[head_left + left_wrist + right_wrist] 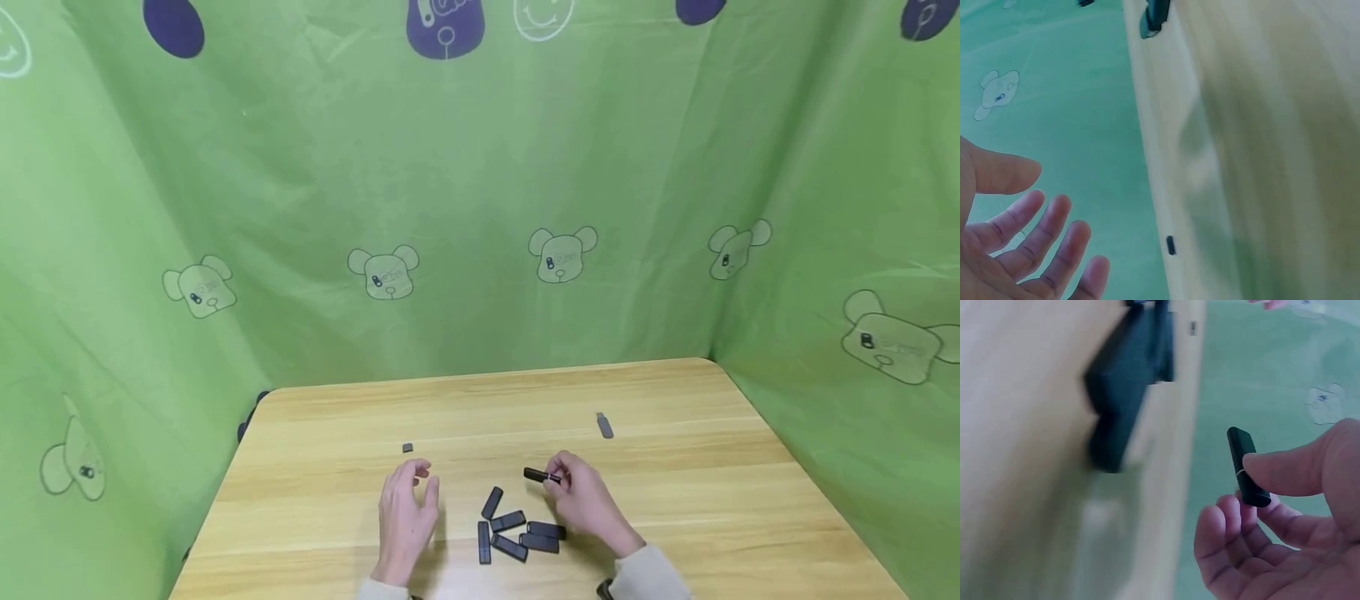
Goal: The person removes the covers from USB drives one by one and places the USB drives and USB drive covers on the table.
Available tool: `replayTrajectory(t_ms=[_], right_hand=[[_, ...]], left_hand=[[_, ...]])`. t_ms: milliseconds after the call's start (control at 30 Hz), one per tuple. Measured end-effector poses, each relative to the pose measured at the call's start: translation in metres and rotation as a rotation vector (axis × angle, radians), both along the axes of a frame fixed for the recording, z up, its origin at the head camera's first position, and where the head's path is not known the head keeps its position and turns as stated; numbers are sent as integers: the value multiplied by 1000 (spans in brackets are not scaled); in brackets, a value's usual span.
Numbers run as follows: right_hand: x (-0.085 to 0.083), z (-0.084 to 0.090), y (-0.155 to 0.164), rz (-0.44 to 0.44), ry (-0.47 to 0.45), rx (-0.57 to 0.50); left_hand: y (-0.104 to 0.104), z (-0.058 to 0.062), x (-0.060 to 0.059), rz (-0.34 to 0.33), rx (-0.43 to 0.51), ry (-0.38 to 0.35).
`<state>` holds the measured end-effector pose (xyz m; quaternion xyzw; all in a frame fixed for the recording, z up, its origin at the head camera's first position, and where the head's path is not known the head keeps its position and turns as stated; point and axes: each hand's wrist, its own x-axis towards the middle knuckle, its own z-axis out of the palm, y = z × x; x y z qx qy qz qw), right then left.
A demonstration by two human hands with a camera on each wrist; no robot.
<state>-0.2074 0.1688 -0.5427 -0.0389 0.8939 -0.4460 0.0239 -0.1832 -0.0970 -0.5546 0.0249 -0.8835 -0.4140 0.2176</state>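
Note:
My right hand (581,492) pinches a black USB stick (542,476) between thumb and fingers, just above the wooden table (675,500). In the right wrist view the stick (1246,465) stands out past the thumb (1297,469). My left hand (407,508) hovers over the table with its fingers spread and holds nothing; its fingers (1035,244) show the same in the left wrist view. A pile of several black USB sticks (513,533) lies between the two hands. A small black cap (407,447) lies just beyond the left hand.
A grey USB stick (604,426) lies alone at the far right of the table. Green cloth with bear prints (480,208) walls the table at the back and both sides. The table's edge (1154,187) runs close to the left hand.

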Motion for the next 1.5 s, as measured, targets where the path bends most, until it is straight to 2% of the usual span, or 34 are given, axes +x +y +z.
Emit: replayTrajectory(t_ms=[333,533,767,1000,1500], right_hand=[[5,32,-3,4,-6,-78],[11,47,-7,23,51,-100],[15,65,-12,31,99,-112],[18,80,-17,46,119,-140],[23,88,-23,84,148,-111]], left_hand=[[9,15,1,-31,12,91],[15,27,4,-53,0,203],[25,44,3,-113,-20,328],[37,54,2,-186,-12,352],[55,64,3,-351,-73,354]])
